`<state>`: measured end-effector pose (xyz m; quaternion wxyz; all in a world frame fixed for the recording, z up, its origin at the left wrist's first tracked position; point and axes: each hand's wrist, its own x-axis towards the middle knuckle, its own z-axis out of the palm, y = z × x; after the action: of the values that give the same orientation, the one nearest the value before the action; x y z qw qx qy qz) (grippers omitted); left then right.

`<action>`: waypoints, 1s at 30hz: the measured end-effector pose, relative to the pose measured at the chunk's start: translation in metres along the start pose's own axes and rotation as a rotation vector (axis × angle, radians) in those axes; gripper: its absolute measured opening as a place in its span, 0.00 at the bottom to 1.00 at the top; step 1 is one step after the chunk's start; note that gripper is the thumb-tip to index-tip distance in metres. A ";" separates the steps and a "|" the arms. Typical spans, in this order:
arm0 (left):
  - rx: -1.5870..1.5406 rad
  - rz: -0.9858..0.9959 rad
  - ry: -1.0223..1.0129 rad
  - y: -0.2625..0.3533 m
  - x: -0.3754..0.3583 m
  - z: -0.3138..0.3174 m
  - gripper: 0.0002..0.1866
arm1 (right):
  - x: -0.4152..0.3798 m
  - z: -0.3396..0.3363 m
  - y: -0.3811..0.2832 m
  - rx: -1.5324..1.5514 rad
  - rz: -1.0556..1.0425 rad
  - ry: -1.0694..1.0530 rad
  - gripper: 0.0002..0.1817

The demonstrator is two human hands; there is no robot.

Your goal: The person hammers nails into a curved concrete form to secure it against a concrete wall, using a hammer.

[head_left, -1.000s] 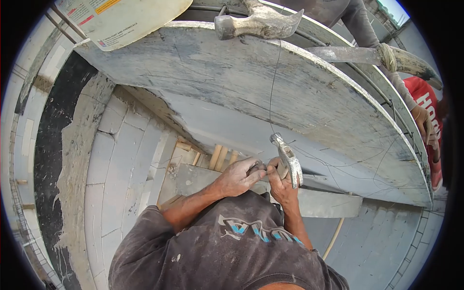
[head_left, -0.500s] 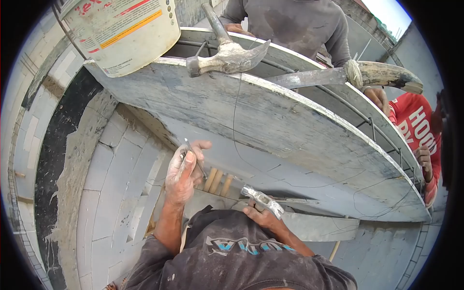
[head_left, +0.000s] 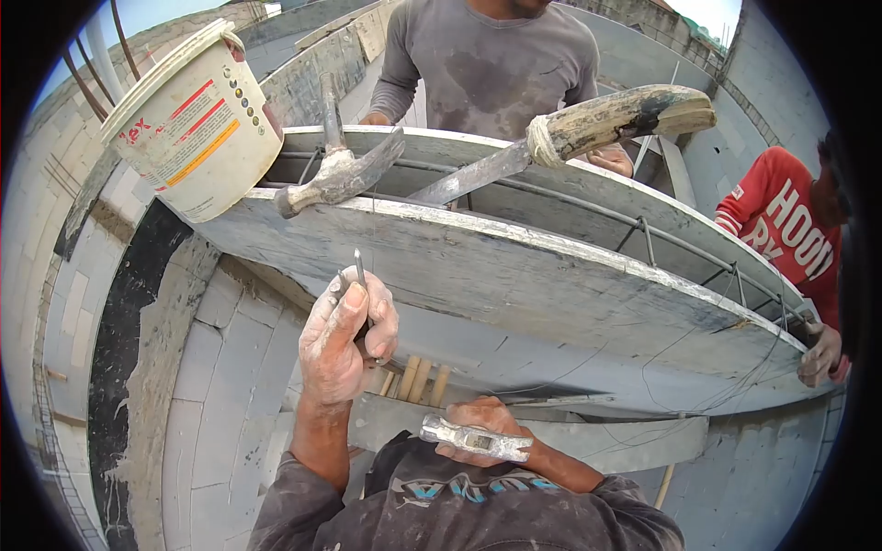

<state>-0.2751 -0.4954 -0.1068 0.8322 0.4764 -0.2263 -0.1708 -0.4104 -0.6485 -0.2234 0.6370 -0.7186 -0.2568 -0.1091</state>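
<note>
My left hand (head_left: 344, 340) is raised in front of the curved formwork board (head_left: 478, 262), its dusty fingers closed on a few nails (head_left: 359, 268). One nail points up past the thumb. Close to my chest, my right hand (head_left: 491, 416) grips a claw hammer (head_left: 473, 441) whose whitish metal head faces up; its handle is hidden. Higher up, a second claw hammer (head_left: 338, 176) rests across the board's top edge. Beside it lies a long blade with a cord-bound wooden handle (head_left: 625, 121), spanning the gap between the two boards.
A white plastic bucket (head_left: 197, 138) stands at the board's left end. Steel bars (head_left: 643, 241) run between the boards, and thin wire (head_left: 648, 367) hangs in front. Two people, one in a grey shirt (head_left: 487, 78) and one in a red hoodie (head_left: 767, 207), are behind.
My view has shifted, so the bucket and board show differently. The nails in my left hand now point more upright. My right hand has turned the hammer head more level, nearer my chest.
</note>
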 end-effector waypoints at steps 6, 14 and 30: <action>-0.043 -0.025 0.014 -0.004 -0.002 0.013 0.16 | 0.005 -0.014 -0.014 -0.026 -0.046 0.047 0.15; -0.128 0.015 0.146 -0.063 -0.043 -0.067 0.15 | -0.003 -0.008 -0.003 -0.071 -0.029 0.081 0.18; -0.896 -0.596 0.237 -0.130 -0.021 -0.101 0.11 | -0.013 0.012 0.013 0.152 0.497 0.127 0.14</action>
<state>-0.2475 -0.4758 -0.2691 0.8890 0.1350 0.1083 -0.4240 -0.4169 -0.6403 -0.2427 0.7112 -0.7014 -0.0395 0.0254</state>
